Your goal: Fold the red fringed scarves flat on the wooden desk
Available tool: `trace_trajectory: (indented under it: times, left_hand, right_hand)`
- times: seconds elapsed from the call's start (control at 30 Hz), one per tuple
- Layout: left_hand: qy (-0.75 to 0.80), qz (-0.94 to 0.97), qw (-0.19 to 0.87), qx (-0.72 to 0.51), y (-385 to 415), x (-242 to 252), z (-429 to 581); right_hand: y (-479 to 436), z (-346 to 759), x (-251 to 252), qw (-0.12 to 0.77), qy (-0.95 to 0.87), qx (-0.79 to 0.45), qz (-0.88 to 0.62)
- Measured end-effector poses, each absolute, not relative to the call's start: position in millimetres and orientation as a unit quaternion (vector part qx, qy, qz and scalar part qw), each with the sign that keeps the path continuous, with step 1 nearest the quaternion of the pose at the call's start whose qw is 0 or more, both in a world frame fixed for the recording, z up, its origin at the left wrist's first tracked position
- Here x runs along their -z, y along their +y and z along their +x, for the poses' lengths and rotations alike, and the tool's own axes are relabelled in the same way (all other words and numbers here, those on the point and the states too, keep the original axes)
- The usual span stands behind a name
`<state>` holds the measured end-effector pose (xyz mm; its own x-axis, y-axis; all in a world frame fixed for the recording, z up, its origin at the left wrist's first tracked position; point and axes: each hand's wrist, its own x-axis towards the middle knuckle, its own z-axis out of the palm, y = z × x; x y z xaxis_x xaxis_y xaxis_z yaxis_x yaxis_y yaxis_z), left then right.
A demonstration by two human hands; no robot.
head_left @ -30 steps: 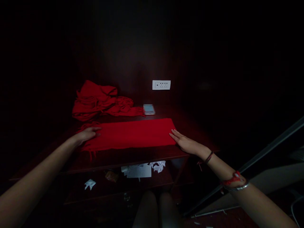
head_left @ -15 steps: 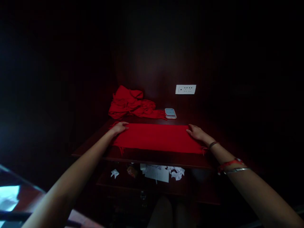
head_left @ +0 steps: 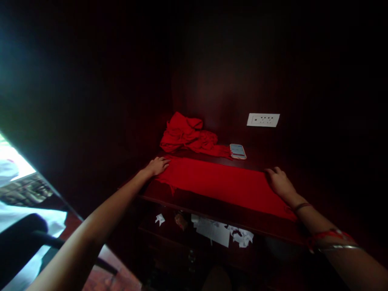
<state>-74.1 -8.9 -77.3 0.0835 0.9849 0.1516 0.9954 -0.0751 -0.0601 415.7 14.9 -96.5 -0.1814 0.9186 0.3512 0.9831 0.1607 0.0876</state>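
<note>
- Head view: a red scarf [head_left: 218,184] lies flat on the dark desk [head_left: 197,204]. Its long axis runs along the front edge — left end to right end, between the two hands.
- The left hand [head_left: 157,165] rests palm-down on the scarf's left short end, near the desk's left edge. Its fingers are stretched out and grip nothing, and the fringe [head_left: 172,188] trails just in front of it.
- The right hand [head_left: 280,182] lies flat on the right short end, fingers apart, not closed on the cloth; bracelets [head_left: 332,236] circle that wrist.
- Toward the back edge — a crumpled red cloth heap [head_left: 188,135], a smartphone [head_left: 238,151] just beside its right tip, a white wall socket [head_left: 263,120] above.
- Paper scraps [head_left: 214,231] litter the shelf beneath the desk.
</note>
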Motion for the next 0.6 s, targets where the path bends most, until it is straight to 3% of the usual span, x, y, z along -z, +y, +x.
trace_trajectory:
  times: [0.13,0.23,0.37,0.6]
  left_hand:
    - [-0.748,-0.649,0.124,0.059,-21.7,65.2,-87.3]
    - [-0.643,-0.748,0.124,0.108,-26.4,59.7,-76.1]
    - [-0.519,-0.853,0.041,0.047,-20.8,64.0,-56.2]
    - [-0.656,-0.747,0.081,0.073,-5.4,64.4,-79.7]
  right_hand:
    - [11.6,414.2,93.1,0.06,-0.765,0.152,-0.622]
    - [8.2,412.8,88.9,0.049,-0.768,0.138,-0.623]
    - [4.7,412.0,86.3,0.037,-0.772,0.132,-0.621]
    - [1.4,411.5,86.1,0.021,-0.767,0.151,-0.623]
